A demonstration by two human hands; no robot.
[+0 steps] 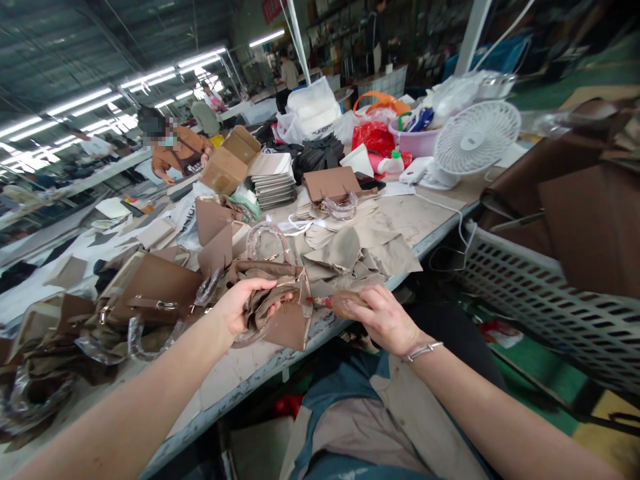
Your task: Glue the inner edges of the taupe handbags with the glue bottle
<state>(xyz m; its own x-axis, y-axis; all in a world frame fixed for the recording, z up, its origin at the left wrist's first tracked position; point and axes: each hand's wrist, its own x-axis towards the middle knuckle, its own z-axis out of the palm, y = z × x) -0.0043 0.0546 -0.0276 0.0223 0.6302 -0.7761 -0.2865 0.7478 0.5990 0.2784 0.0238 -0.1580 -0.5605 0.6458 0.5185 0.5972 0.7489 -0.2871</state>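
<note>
My left hand [239,305] is closed on the folded taupe lining of a brown handbag [293,325], thumb on top and fingertips underneath. The bag lies tipped at the table's front edge, its plastic-wrapped handle [270,233] arching behind it. In my right hand [387,319] is a tool with a thick tan handle [345,305]. Its thin reddish tip points left and reaches the bag's open side edge; whether it touches is unclear. My right fingers wrap round the handle's rear end. Part of the bag is hidden behind my left hand.
Unfinished brown bags [155,287] crowd the table's left. Taupe fabric pieces [345,250] lie behind my hands. Farther back are stacked panels [273,179], a cardboard box [230,163] and a white fan [475,137]. A crate [530,280] stands at right; a co-worker [177,150] is across the table.
</note>
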